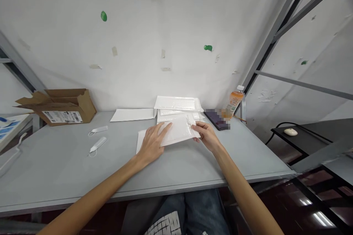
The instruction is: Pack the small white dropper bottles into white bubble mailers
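White padded envelope (179, 129) lies on the grey counter (176, 169) atop a paper sheet (140, 141), the left hand (151, 143) pressing it flat, the right hand (205, 136) pinching its right edge, hands apart. A careless tug could slide the loose sheet or disturb the nearby stack of envelopes (176, 103).

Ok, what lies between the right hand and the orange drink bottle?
In the head view, a dark smartphone lies on the grey table, between the right hand and the orange drink bottle.
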A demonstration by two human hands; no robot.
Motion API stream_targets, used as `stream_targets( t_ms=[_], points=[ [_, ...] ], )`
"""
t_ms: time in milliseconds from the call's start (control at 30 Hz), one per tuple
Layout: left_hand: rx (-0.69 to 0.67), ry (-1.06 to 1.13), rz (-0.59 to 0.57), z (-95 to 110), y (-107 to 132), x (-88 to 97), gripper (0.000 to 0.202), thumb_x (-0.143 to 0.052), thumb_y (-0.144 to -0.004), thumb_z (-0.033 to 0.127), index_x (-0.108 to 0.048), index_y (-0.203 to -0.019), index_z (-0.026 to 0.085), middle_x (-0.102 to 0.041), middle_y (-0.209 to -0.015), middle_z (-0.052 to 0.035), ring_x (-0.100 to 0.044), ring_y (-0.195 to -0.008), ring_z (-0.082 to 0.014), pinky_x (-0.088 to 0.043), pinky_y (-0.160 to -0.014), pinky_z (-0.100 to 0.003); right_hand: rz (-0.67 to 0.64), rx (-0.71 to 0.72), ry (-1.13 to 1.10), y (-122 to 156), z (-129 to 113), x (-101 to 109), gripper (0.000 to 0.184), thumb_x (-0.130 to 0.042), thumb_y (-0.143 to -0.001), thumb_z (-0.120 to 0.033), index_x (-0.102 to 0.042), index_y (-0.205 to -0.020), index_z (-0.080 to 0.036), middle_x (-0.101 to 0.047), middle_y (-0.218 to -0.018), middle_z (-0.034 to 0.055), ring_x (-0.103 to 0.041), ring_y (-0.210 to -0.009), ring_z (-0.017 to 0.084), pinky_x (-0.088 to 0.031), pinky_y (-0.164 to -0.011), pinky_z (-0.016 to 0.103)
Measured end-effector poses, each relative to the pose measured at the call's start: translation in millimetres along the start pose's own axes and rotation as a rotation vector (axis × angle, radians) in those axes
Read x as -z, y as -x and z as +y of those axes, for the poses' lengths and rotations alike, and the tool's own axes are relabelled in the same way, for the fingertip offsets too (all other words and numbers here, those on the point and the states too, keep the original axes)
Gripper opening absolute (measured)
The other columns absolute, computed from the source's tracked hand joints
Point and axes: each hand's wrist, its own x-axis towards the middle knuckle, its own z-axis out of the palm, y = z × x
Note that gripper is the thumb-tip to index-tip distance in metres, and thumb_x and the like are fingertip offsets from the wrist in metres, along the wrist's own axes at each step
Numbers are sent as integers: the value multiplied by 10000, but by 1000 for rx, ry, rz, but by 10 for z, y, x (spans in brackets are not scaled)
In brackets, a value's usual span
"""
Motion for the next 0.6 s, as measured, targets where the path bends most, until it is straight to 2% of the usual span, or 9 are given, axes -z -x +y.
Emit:
stream_targets(
  t_ms=[67, 167, 233, 300, 367, 433, 500, 600],
  points=[
    [-16, -31, 47, -56, -195, 31, 853, -492, -681, -4, -389, -1475, 288, -480, -1408, -120, -472, -1258, -330, -394, -1023, -513, 26, 53, -55, 5, -36, 28, 324, -711, -754, -492, -629, -818, -185, -625, -700, 8, -566, -484, 128, -365, -402, 247],
    [-13, -140, 65, -123, -719, 105, 771, -493, -710, 21, -452, -1430, 296, -445, -1463, -110, -364, -1359, -361, -287, -1076, -582, 57, 92, -33, 38, -11, 71, 410, -635, -806, -569, -609, -999, -208, -691, -946, 65, -630, -552, 142, -413, -430, 249],
    [28, -173, 32, -170, -1122, 112, 710, -515, -755, 55, -459, -1426, 282, -440, -1465, -119, -365, -1354, -351, -286, -1073, -559, 63, 72, 92, 71, 74, 100, 472, -617, -818, -579, -601, -1091, -194, -694, -1008, 96, -642, -554, 141, -427, -437, 245],
    [54, -189, -48, -230, -1472, 51, 648, -529, -820, 104, -443, -1441, 269, -462, -1438, -133, -386, -1326, -344, -276, -1070, -546, 61, 54, 262, 100, 188, 120, 495, -621, -817, -576, -611, -1100, -169, -691, -997, 107, -643, -539, 136, -415, -423, 233],
    [121, -184, -130, -297, -1715, -64, 555, -554, -893, 240, -447, -1438, 259, -481, -1416, -147, -398, -1302, -343, -265, -1068, -542, 41, 50, 408, 118, 290, 130, 485, -610, -826, -571, -624, -1077, -156, -689, -986, 109, -641, -531, 134, -391, -405, 222],
    [165, -174, -161, -353, -1836, -187, 561, -577, -905, 435, -477, -1416, 225, -510, -1378, -176, -420, -1269, -357, -277, -1049, -553, 22, 57, 498, 128, 346, 134, 464, -574, -850, -568, -635, -1050, -153, -690, -977, 107, -643, -533, 137, -380, -397, 220],
    [191, -164, -167, -393, -1841, -264, 649, -586, -871, 571, -499, -1396, 200, -518, -1367, -193, -427, -1261, -363, -281, -1045, -557, 22, 81, 553, 138, 351, 138, 448, -539, -873, -561, -647, -1021, -153, -691, -975, 104, -646, -540, 141, -390, -407, 228],
    [182, -156, -96, -465, -1643, -193, 647, -586, -869, 582, -516, -1379, 189, -495, -1395, -189, -400, -1304, -349, -246, -1086, -539, 64, 146, 631, 159, 315, 157, 419, -526, -885, -541, -663, -977, -156, -702, -958, 97, -640, -540, 145, -417, -434, 247]
  ],
)
